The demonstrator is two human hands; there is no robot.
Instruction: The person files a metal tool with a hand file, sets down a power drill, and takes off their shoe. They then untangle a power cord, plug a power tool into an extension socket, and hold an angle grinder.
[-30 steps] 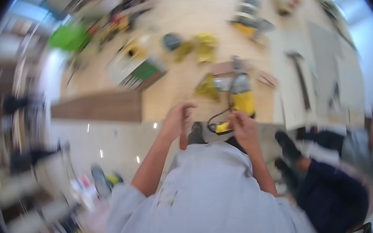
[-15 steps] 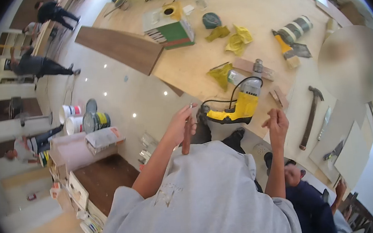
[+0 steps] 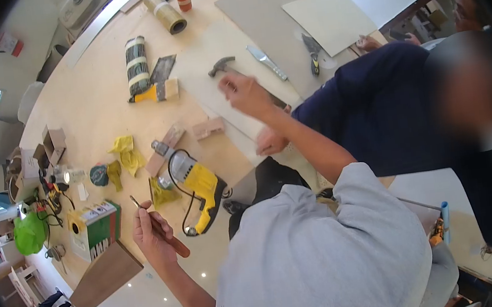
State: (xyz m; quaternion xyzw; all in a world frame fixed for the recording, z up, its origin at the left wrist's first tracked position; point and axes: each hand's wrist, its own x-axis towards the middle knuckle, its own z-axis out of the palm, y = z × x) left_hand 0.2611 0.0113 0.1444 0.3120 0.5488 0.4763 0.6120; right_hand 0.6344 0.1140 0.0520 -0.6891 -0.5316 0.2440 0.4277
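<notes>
So the brown-handled tool point(image 3: 171, 239) is sitting in the left hand point(image 3: 153, 235), just left of the yellow drill point(image 3: 202, 184) as I'm seeing it. The fingers are pinching it — thin metal end poking out up top, wooden handle angling down toward the drill's lower end. The right hand point(image 3: 245, 97) is hovering up and right of the drill, right over the hammer point(image 3: 223, 66). Its fingers are curling inward, but it's blurry and I can't tell if they're gripping or even touching anything.

The drill itself is lying on its side on the counter point(image 3: 99, 91), cord looping beside it. Crumpled yellow paper point(image 3: 132, 161) is lying up and left of it, and a flat brown block point(image 3: 208, 128) is sitting just above. Further left of the drill there's a green and white box point(image 3: 107, 226) standing near a brown board point(image 3: 105, 278). Well above the drill, a striped roll point(image 3: 137, 66) is lying next to a yellow-handled brush point(image 3: 154, 92) and a dark scraper point(image 3: 163, 69). Off to the drill's right — a co-worker in a navy sleeve point(image 3: 366, 91) is leaning in at the counter.
</notes>
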